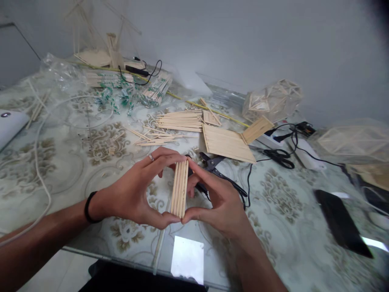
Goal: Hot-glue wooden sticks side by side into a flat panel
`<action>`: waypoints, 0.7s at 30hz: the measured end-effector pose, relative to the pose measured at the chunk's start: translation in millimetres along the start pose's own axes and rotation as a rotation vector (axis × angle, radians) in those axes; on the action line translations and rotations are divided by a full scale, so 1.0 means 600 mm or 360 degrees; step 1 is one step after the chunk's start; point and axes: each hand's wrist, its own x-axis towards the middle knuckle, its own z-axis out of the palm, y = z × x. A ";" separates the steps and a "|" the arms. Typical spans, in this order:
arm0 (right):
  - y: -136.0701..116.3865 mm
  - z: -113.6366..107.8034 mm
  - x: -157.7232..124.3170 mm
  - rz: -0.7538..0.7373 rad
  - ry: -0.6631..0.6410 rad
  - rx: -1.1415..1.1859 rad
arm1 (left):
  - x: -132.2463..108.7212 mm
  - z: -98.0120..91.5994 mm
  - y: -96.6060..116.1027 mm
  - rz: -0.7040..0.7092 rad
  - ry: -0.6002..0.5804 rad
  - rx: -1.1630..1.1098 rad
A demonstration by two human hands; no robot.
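A small flat panel of wooden sticks (179, 188) laid side by side is held upright over the glass-topped table (91, 170). My left hand (136, 190) pinches it from the left, thumb at its lower end and fingers at its top; there is a ring on one finger and a black band on the wrist. My right hand (217, 196) grips the same panel from the right in the same way. Both hands are closed on it.
Black pliers (221, 172) lie just behind my right hand. Farther back are larger stick panels (227, 144), loose sticks (179, 120), scissors (279, 157), cables and a power strip (275, 142). Stick-frame models (273, 101) sit at the right, a dark phone (342, 223) near right.
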 end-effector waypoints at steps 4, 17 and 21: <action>-0.003 0.001 0.000 0.0016 0.0029 -0.0028 | 0.000 0.000 0.001 0.0003 -0.0005 0.0039; -0.001 0.006 -0.003 0.0175 0.0046 0.0133 | 0.000 0.001 0.004 -0.0015 -0.0015 0.0022; -0.001 0.005 -0.006 0.0188 0.0052 0.0168 | 0.000 0.002 0.005 -0.0036 -0.0027 0.0024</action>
